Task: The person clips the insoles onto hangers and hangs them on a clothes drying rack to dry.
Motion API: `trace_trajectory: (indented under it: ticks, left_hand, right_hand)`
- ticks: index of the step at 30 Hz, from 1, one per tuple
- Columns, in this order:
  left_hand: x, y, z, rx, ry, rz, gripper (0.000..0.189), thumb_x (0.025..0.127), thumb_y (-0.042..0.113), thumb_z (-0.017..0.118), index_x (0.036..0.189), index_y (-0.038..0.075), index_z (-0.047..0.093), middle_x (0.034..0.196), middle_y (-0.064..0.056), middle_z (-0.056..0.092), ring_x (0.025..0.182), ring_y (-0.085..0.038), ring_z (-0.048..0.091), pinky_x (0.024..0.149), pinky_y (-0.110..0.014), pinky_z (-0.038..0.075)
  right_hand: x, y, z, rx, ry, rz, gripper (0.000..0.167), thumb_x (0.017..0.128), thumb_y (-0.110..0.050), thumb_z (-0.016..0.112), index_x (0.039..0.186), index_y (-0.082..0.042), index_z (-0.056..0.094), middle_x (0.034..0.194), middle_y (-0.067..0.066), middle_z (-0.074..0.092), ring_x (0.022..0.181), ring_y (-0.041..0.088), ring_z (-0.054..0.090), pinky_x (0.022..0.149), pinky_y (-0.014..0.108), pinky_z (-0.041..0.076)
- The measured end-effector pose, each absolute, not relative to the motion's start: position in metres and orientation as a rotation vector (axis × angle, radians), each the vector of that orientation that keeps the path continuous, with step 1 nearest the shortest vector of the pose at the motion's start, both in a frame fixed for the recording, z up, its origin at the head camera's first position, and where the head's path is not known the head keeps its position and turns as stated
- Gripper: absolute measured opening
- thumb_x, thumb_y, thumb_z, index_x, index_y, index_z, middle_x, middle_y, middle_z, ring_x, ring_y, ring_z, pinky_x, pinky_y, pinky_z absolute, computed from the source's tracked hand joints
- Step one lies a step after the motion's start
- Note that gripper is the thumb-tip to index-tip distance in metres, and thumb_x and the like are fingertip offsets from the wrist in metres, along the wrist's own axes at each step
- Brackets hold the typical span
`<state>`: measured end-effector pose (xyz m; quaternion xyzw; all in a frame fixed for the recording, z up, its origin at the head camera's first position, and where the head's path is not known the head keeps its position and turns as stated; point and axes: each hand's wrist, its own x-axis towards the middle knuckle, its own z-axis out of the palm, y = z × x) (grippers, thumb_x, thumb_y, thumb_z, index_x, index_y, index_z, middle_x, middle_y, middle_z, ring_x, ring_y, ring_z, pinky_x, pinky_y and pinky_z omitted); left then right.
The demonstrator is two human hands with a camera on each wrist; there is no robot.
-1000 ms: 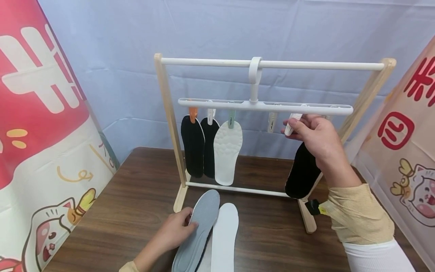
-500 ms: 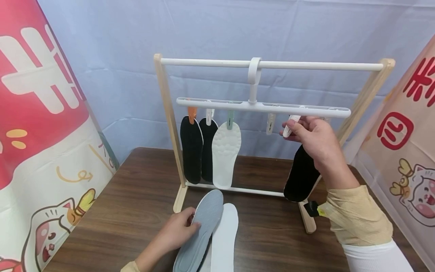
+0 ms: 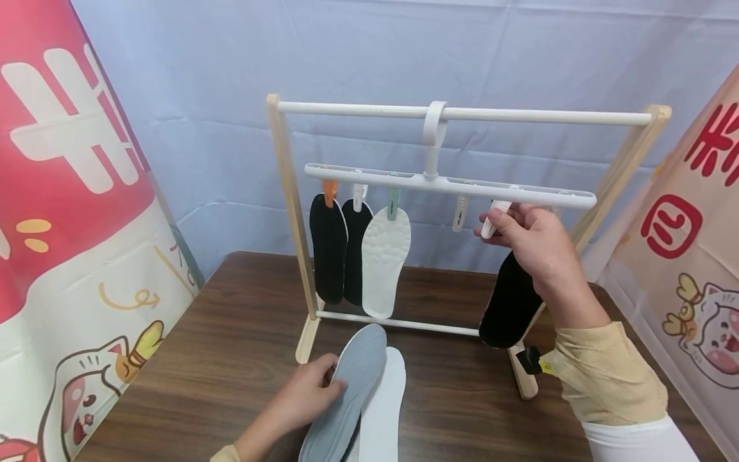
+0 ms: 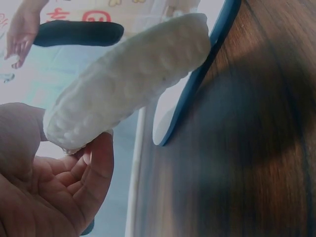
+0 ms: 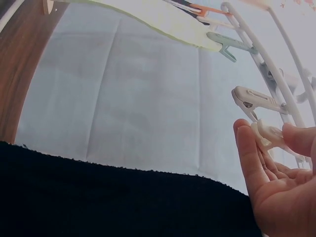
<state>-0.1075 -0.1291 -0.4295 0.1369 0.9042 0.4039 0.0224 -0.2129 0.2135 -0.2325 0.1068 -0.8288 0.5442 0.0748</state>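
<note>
My left hand (image 3: 306, 393) grips a grey insole (image 3: 351, 385) by its left edge, low over the table; its bumpy white underside fills the middle of the left wrist view. Beside it a white insole (image 3: 385, 404) lies on the table, partly overlapped. Up at the white hanger (image 3: 485, 188), my right hand (image 3: 543, 250) pinches a white clip (image 3: 494, 221) between thumb and fingers, with nothing hanging from that clip. Just left of it dangles a bare pale clip (image 3: 460, 213). A black insole (image 3: 508, 308) hangs behind my right wrist, its top hidden by the hand.
Left on the hanger, an orange clip (image 3: 330, 192) and a white one hold black insoles (image 3: 329, 256); a green clip (image 3: 393, 204) holds a bumpy white insole (image 3: 383, 266). The hanger hooks over a wooden rack (image 3: 358, 110) on the brown table (image 3: 231, 333). Curtains surround it.
The left hand has moved slightly right and up with the grey insole. My right hand keeps its pinch on the white clip, a little lower, and the hanger's right end has dipped slightly.
</note>
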Motion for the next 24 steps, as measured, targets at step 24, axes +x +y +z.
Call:
trace_trajectory:
  ticks: [24]
  left_hand:
    - [-0.107,-0.117,-0.427,0.5,2.736,1.318,0.01,0.093,0.016,0.07,0.096,0.012,0.062,0.068,0.009,0.047,0.06,-0.002,0.044,0.054,-0.024,0.038]
  right_hand:
    - [-0.209,0.209,-0.238,0.327,-2.512,1.689,0.039,0.106,-0.037,0.051,0.124,-0.002,0.052,0.109,-0.012,0.061,0.087,-0.006,0.069,0.121,0.056,0.017]
